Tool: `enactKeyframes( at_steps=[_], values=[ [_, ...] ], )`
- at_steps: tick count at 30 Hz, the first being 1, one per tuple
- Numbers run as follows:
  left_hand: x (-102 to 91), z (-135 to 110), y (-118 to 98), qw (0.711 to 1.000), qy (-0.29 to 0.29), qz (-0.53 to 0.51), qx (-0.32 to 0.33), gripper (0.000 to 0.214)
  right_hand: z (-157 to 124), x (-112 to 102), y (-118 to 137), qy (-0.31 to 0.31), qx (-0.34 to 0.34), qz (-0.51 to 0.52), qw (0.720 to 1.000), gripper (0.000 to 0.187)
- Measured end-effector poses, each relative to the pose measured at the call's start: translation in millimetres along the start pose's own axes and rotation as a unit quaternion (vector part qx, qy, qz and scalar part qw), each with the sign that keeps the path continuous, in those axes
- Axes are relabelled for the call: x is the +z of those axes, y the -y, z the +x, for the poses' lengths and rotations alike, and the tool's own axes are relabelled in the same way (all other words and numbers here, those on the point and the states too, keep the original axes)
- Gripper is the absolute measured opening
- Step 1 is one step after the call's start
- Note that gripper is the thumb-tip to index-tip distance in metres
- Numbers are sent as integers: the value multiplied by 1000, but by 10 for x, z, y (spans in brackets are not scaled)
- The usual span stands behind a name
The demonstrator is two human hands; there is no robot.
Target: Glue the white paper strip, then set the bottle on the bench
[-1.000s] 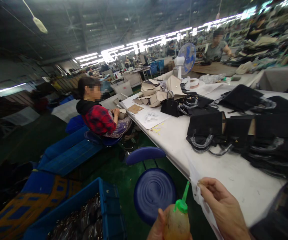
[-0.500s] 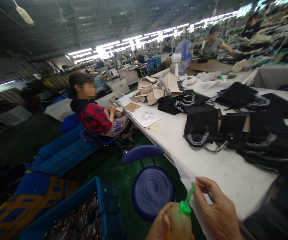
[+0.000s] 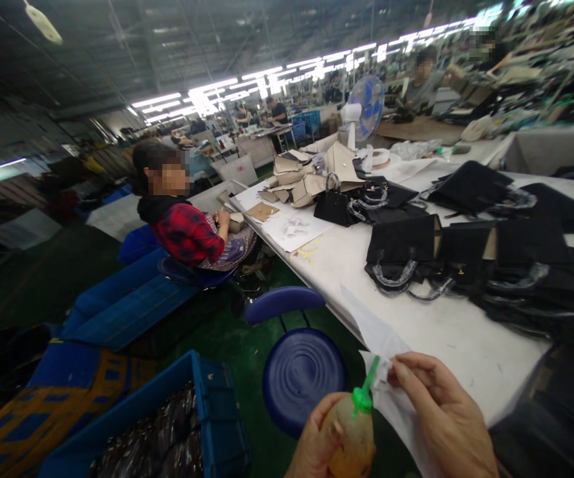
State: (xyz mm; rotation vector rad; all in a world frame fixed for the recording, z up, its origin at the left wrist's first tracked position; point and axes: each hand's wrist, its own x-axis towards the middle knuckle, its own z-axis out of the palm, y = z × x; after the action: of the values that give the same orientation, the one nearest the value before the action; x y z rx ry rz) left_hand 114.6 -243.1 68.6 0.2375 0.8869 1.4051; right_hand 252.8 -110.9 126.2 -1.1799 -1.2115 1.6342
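At the bottom of the view my left hand point(image 3: 316, 441) is wrapped round a small squeeze bottle point(image 3: 349, 435) of yellowish-brown liquid with a green cap and a thin green nozzle point(image 3: 369, 378). My right hand point(image 3: 440, 418) pinches a crumpled piece of white tissue paper point(image 3: 381, 348) between thumb and fingers. The nozzle tip touches the paper just beside my right fingertips. Both hands hover off the near edge of a long white table point(image 3: 436, 325).
Several black handbags point(image 3: 470, 255) with wrapped handles lie across the table, with tan bag pieces point(image 3: 301, 179) and a fan point(image 3: 366, 109) further back. A person in a red plaid shirt point(image 3: 187, 232) sits at the table's left. A blue stool point(image 3: 301, 372) and a blue crate point(image 3: 177, 425) stand below.
The bottle has tilted so its nozzle tip now meets the paper at my right fingertips. The paper has bunched up higher between my fingers. The view has drifted slightly right.
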Motion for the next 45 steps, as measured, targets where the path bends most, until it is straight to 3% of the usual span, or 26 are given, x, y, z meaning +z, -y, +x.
enactKeyframes(
  at_steps=[7, 12, 16, 33, 45],
  values=[
    [25, -44, -53, 1000, -10, 24, -4, 74, 40, -31, -17, 101, 108, 142, 979, 32],
    [90, -83, -106, 999, -11, 33, -4, 76, 76, -111, 40, 189, 63, 128, 972, 14],
    [151, -93, -159, 999, -21, 43, -5, 78, 68, -188, 45, 223, 38, 115, 967, 14],
    [301, -82, -318, 988, -71, 129, -49, 87, 146, -247, -36, 157, -57, 66, 984, 21],
    [360, -55, -315, 989, -62, 124, -56, 89, 54, -148, -44, 117, -55, 148, 981, 18]
  ],
)
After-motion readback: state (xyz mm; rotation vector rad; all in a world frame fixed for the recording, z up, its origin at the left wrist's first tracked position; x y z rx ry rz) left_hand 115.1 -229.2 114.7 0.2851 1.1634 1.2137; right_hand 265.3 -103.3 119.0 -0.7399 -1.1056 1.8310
